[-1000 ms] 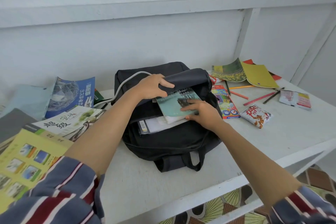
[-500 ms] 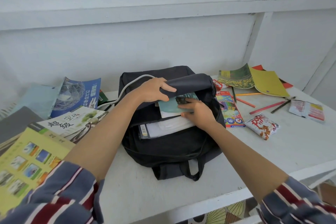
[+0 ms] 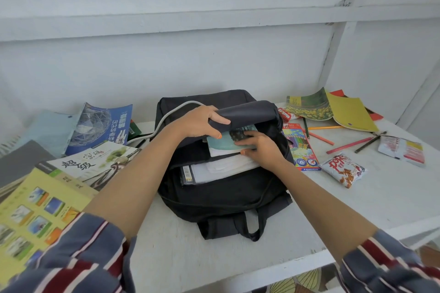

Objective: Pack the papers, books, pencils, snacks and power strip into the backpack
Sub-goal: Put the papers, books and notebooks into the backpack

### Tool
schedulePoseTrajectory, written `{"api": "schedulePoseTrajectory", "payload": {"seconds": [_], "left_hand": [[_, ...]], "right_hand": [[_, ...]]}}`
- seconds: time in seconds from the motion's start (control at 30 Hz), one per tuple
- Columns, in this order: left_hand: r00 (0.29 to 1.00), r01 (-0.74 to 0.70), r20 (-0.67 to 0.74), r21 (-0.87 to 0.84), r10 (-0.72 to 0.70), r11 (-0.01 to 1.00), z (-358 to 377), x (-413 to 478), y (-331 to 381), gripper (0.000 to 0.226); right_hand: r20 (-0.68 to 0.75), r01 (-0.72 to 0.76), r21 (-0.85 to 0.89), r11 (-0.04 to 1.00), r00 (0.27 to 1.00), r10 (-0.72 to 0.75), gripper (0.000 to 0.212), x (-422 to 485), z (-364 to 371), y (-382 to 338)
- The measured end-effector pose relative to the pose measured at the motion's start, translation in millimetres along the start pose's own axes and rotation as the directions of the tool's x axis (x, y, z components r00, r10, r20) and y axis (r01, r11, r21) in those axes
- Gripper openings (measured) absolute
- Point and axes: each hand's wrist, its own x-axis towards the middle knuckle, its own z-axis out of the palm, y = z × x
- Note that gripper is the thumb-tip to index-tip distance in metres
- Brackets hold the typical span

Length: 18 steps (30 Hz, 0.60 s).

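- Dial reference: backpack at centre, 12 o'clock toward the wall, 6 o'clock toward the person.
- At dial centre, on the white table [image 3: 178, 245]: black backpack [image 3: 221, 200], lying flat, carry loop at 6 o'clock, main compartment open.
- Left hand [image 3: 197, 123]: reaching in from 8 o'clock. Fingers curled round the edge of the flap [image 3: 247, 113], thumb laid across its top, gripping the flap and holding it raised at 12 o'clock.
- Right hand [image 3: 262, 150]: reaching in from 4 o'clock. Fingers pressed together on the cover of the teal book [image 3: 221, 144], thumb at its near edge, pinching it.
- Teal book: partly inside the compartment, far end hidden under the flap, near end exposed.
- White papers [image 3: 223, 169]: inside the compartment, directly at 6 o'clock of the teal book, stacked flat.
- White cable [image 3: 166, 119]: leaving the backpack at 10 o'clock, running toward 9 o'clock, far end hidden behind the books.
- At 3 o'clock, against the backpack side: pencil box [image 3: 301, 150].
- At 3 to 4 o'clock, just beyond the pencil box: snack packet [image 3: 342, 170], white and red.
- At 2 o'clock: loose pencils [image 3: 347, 145], scattered on the table.
- At 1 o'clock: open yellow-green book [image 3: 333, 109], with a small red packet [image 3: 287, 113] between it and the backpack.
- From 10 to 7 o'clock, overlapping: blue book [image 3: 102, 126], white book [image 3: 95, 162] with black characters, yellow book [image 3: 31, 209].
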Motion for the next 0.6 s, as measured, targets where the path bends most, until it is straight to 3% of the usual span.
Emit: {"api": "schedulePoseTrajectory", "payload": {"seconds": [0.33, 0.43, 0.6], "left_hand": [[1.0, -0.006, 0.025, -0.019, 0.006, 1.0, 1, 1, -5, 0.044], [0.989, 0.01, 0.145, 0.0, -0.01, 1.0, -2, -1, 1, 0.04], [0.931, 0.089, 0.342, 0.133, -0.13, 0.987, -4, 1, 21, 0.03]], "right_hand": [[0.042, 0.008, -0.006, 1.0, 0.999, -0.007, 0.036, 3, -4, -3], [0.046, 0.021, 0.023, 1.0, 0.999, -0.022, 0.039, -4, -13, -6], [0.047, -0.028, 0.222, 0.975, 0.999, 0.018, 0.027, -28, -51, -5]]}}
